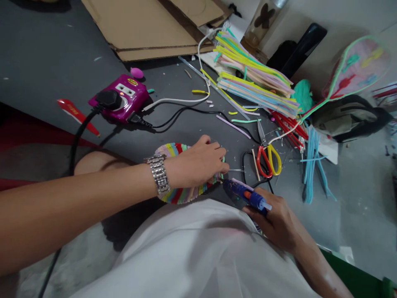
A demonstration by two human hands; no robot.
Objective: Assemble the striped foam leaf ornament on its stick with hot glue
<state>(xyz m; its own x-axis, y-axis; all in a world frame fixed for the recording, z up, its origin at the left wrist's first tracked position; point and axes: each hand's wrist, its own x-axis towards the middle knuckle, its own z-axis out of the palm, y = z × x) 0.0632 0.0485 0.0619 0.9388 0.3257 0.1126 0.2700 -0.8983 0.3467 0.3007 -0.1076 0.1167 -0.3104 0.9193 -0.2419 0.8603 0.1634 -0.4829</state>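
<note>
My left hand (pixel 201 160), with a metal watch at the wrist, lies over a striped, multicoloured piece (pixel 176 196) made of pipe cleaners and presses on it with bent fingers. The hand covers much of that piece. In my right hand (pixel 276 219) is a blue glue gun (pixel 243 191), its tip pointing left and touching or very near the piece's right edge, close to my left fingertips. A light purple strip lies along the top of the gun. Whether glue is coming out is too small to tell.
Scissors (pixel 263 159) lie right of my left hand. A purple power socket (pixel 124 97) with cables stands at the left, beside a red cutter (pixel 77 117). Pipe cleaner bundles (pixel 257 82), cardboard (pixel 149 29) and a black bag (pixel 347 118) are further back on the grey table (pixel 173 120).
</note>
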